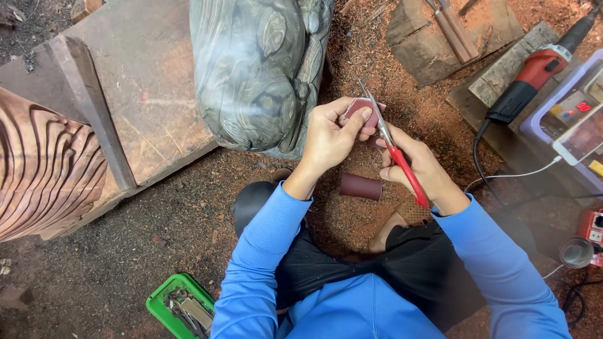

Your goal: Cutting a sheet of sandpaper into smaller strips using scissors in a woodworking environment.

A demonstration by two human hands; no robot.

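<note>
My left hand (333, 135) pinches a small piece of dark red sandpaper (360, 109) between thumb and fingers. My right hand (419, 168) grips red-handled scissors (391, 147), whose metal blades reach up against the sandpaper piece. A roll of the same dark red sandpaper (360, 187) lies on the sawdust-covered ground just below both hands. A smooth grey-green carved wooden sculpture (260, 69) stands right beside my left hand. Both sleeves are blue.
A ribbed brown carving (44, 169) leans at the left by wooden slabs (135, 81). A red and black power tool (534, 78) with its cable lies at the right near a phone (581, 138) and a plastic crate. A green tool box (179, 307) sits bottom left.
</note>
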